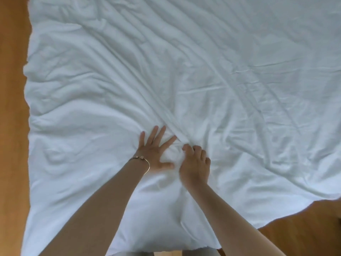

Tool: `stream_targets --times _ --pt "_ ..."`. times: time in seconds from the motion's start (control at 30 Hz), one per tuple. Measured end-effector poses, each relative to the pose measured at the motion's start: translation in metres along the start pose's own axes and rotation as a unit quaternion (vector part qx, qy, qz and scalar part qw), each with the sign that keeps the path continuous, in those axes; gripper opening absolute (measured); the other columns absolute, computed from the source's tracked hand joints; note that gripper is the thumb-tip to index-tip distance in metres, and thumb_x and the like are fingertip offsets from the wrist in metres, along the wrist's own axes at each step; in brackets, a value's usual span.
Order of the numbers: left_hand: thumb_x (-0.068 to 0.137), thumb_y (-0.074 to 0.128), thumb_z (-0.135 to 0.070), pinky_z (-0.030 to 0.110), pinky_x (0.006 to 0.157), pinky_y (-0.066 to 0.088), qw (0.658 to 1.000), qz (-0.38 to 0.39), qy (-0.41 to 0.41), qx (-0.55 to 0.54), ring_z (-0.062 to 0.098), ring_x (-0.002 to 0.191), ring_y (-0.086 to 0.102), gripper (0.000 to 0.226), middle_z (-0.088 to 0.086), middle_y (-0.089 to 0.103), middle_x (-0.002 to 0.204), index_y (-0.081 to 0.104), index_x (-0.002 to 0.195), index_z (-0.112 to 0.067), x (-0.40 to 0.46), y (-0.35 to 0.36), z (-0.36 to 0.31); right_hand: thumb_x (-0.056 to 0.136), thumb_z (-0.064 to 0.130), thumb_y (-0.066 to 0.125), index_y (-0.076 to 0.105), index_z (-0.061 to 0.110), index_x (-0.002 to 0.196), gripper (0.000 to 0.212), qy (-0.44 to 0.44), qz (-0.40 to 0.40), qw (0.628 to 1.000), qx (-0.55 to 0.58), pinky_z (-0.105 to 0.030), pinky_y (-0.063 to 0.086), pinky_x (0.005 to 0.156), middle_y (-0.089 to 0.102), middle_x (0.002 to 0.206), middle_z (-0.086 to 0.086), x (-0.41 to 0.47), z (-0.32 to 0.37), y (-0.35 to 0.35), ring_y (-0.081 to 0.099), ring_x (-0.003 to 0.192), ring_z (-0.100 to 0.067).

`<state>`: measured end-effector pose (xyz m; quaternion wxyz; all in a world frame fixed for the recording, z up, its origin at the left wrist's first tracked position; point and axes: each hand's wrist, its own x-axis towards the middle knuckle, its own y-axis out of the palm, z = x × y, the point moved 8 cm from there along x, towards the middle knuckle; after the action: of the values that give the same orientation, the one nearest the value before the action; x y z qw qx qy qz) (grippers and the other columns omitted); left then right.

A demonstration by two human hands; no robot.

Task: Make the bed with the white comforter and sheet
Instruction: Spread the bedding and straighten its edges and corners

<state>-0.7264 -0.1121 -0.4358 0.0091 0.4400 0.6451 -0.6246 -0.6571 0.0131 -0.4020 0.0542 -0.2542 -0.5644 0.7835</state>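
Observation:
A wrinkled white comforter (203, 71) covers nearly the whole view, with long creases running diagonally from upper left to lower right. My left hand (155, 152) lies flat on it with fingers spread, pressing the fabric; a thin bracelet circles that wrist. Right beside it, my right hand (195, 163) has its fingers curled into a bunched fold of the comforter where a thick crease ends. I cannot tell a separate sheet from the comforter.
Wooden floor (13, 126) shows along the left edge and again at the lower right corner (304, 228), where the comforter's edge hangs over. My legs show at the bottom centre, against the near edge of the bed.

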Motion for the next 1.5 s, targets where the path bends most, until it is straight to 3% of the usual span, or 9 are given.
stream_targets --times 0.17,0.53,0.7,0.83,1.03,1.17,1.27,1.33,1.5 --pt "0.08 0.039 -0.079 0.038 0.114 -0.02 0.995 -0.008 0.091 0.036 0.006 0.134 -0.041 0.096 -0.013 -0.038 0.151 -0.028 0.141 -0.047 -0.058 0.027 0.028 0.096 0.048 0.019 0.014 0.015 0.153 0.066 0.021 -0.014 0.998 -0.055 -0.049 0.004 0.119 0.011 0.163 -0.008 -0.054 0.009 0.05 0.011 0.149 -0.031" --pt "0.061 0.049 -0.086 0.037 0.116 -0.017 0.969 0.014 0.218 0.114 0.01 0.143 -0.028 0.109 -0.011 -0.025 0.157 -0.001 0.149 -0.045 -0.211 0.091 0.152 0.076 0.082 0.036 0.017 0.029 0.153 0.095 0.092 0.028 0.994 0.059 -0.051 0.009 0.112 0.01 0.162 -0.004 -0.224 0.165 0.173 0.008 0.147 -0.032" --pt "0.051 0.064 -0.075 0.034 0.112 0.014 0.963 0.0 0.253 0.09 0.014 0.14 0.022 0.085 -0.012 0.033 0.146 0.043 0.126 -0.041 -0.244 0.096 0.185 0.075 0.034 0.079 0.059 0.017 0.106 0.04 0.126 -0.02 0.974 0.19 -0.04 0.049 0.082 0.055 0.117 -0.005 -0.25 0.201 0.172 0.046 0.111 -0.031" --pt "0.064 0.079 -0.042 0.039 0.087 0.043 0.962 -0.064 0.266 -0.005 0.022 0.097 0.053 0.034 -0.008 0.061 0.099 0.064 0.09 -0.027 -0.25 0.088 0.183 0.089 0.024 0.065 0.063 0.013 0.084 0.012 0.145 -0.01 0.965 0.218 -0.029 0.035 0.065 0.052 0.086 0.005 -0.242 0.195 0.164 0.051 0.097 -0.017" --pt "0.085 0.069 -0.019 0.031 0.074 0.043 0.978 -0.052 0.188 -0.076 0.014 0.078 0.051 0.007 -0.009 0.054 0.083 0.064 0.081 -0.016 -0.275 0.081 0.184 0.089 0.021 0.067 0.063 0.014 0.082 0.011 0.145 -0.052 0.945 0.29 -0.033 0.047 0.071 0.064 0.09 0.0 -0.274 0.191 0.144 0.057 0.082 -0.02" --pt "0.088 0.063 -0.012 0.026 0.068 0.039 0.979 -0.023 0.2 -0.038 0.012 0.078 0.05 0.017 -0.012 0.051 0.081 0.056 0.076 -0.022 -0.31 0.085 0.191 0.091 0.01 0.063 0.055 0.017 0.078 0.017 0.13 -0.053 0.936 0.324 -0.014 0.035 0.056 0.054 0.076 0.015 -0.305 0.213 0.15 0.051 0.072 -0.01" --pt "0.091 0.061 -0.017 0.021 0.067 0.034 0.982 0.024 0.187 0.032 0.012 0.093 0.054 0.019 -0.017 0.053 0.085 0.058 0.077 -0.03 -0.324 0.112 0.216 0.092 0.019 0.062 0.054 0.018 0.085 0.011 0.135 -0.038 0.948 0.286 -0.027 0.042 0.067 0.054 0.085 0.007 -0.328 0.236 0.181 0.053 0.085 -0.019" --pt "0.094 0.058 -0.022 0.024 0.088 0.035 0.982 -0.038 0.182 0.007 0.02 0.114 0.046 0.016 -0.01 0.054 0.111 0.066 0.106 -0.027 -0.326 0.116 0.231 0.088 0.03 0.068 0.053 0.015 0.107 0.028 0.189 -0.095 0.937 0.279 -0.033 0.043 0.084 0.052 0.107 -0.001 -0.348 0.245 0.197 0.048 0.103 -0.024" --pt "0.093 0.06 -0.024 0.03 0.113 0.02 0.945 -0.107 -0.044 -0.307 0.025 0.142 0.019 0.08 0.01 0.015 0.156 0.008 0.152 -0.009 -0.317 0.127 0.294 0.069 0.041 0.085 0.018 0.009 0.146 0.107 0.338 -0.072 0.827 0.444 -0.026 0.025 0.104 0.015 0.148 -0.007 -0.385 0.275 0.255 0.018 0.133 -0.018"
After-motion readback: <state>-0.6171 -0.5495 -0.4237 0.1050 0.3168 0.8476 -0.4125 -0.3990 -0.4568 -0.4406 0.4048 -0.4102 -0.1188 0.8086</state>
